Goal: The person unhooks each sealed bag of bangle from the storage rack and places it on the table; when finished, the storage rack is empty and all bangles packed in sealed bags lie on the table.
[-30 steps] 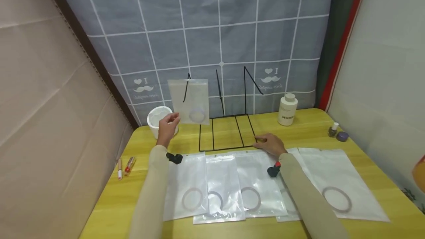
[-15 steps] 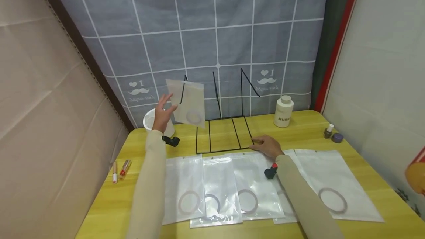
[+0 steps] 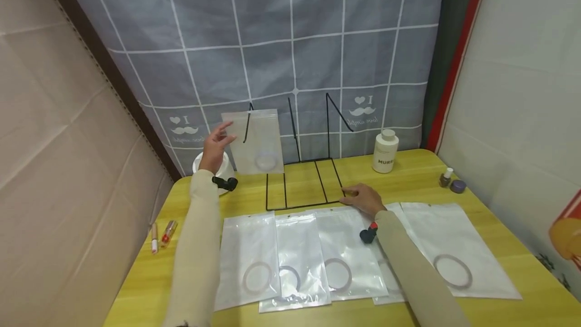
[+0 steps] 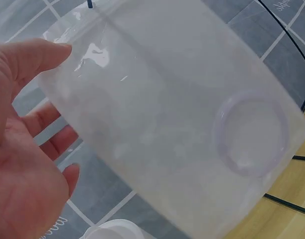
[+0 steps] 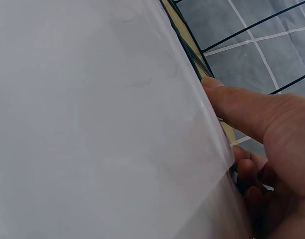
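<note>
A white zip bag (image 3: 256, 145) hangs from the left hook of a black wire display rack (image 3: 299, 206). A pale lilac ring (image 4: 251, 134) shows through its lower part. My left hand (image 3: 214, 149) is at the bag's upper left edge, thumb in front and fingers fairly straight beside it; whether the fingers touch its back is unclear. My right hand (image 3: 365, 200) holds the front right corner of the rack, thumb on the wire and the other fingers curled (image 5: 247, 169). The rack's middle and right hooks carry nothing.
Several zip bags with rings inside, one of them a flat bag (image 3: 247, 256), lie along the front of the yellow table (image 3: 136, 281). A white cup (image 3: 227, 170) stands behind my left hand. Further right are a white bottle (image 3: 385, 153), nail polish (image 3: 446, 178) and a purple-lidded jar (image 3: 458, 186); lipsticks (image 3: 168, 233) lie left.
My left hand has moved up the bag's left edge and its fingers have spread. The bag swung sideways, then back to face front. The right hand stays on the rack.
</note>
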The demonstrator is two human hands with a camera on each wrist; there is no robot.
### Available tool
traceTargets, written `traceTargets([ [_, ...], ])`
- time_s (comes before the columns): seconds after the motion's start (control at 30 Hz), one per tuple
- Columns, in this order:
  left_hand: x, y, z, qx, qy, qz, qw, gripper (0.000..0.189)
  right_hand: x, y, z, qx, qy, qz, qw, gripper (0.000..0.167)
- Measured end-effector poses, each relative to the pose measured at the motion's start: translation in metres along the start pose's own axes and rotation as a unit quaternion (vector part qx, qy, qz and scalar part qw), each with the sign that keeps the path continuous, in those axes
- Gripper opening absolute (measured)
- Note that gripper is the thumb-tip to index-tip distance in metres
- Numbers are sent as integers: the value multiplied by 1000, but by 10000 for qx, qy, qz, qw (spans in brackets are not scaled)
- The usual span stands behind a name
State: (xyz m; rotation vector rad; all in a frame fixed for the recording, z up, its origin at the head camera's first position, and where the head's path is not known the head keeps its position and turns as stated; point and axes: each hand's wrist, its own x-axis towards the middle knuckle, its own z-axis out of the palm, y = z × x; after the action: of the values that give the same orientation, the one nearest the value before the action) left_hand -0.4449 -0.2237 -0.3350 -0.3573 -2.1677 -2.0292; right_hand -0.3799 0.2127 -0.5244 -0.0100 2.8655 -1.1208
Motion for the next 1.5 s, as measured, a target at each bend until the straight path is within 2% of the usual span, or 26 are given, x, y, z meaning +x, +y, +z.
traceTargets([
  [0.17,-2,-5,-1,-36,-75,11,10000,48,0,-2,-3,-53,-11,-6,10000,57],
  [0.37,-9,-14,1,72,-142,206,9997,45,-1,-3,-3,-13,-31,-11,10000,58],
  [0.53,-16,-19,3,-201,23,510,9985,42,-1,-2,-1,28,-49,-11,10000,58],
  [0.7,-26,-22,2,-192,370,743,9964,37,1,-1,-2,77,22,-89,9999,58],
  [0.9,-50,-17,1,-5,579,943,9939,34,-1,1,-4,32,4,-384,9993,57],
  [1.17,-81,-5,0,239,425,1343,9897,28,-4,2,-4,-59,-94,-355,9993,58],
  [1.27,-95,0,-1,364,397,1333,9896,28,-5,0,-5,-18,-82,-268,9996,57],
  [1.4,-115,8,-3,338,439,1143,9919,32,-6,-3,-6,-44,-64,-290,9995,56],
  [1.5,-131,14,-4,49,542,1066,9928,33,-6,-4,-6,-54,-76,-318,9995,56],
])
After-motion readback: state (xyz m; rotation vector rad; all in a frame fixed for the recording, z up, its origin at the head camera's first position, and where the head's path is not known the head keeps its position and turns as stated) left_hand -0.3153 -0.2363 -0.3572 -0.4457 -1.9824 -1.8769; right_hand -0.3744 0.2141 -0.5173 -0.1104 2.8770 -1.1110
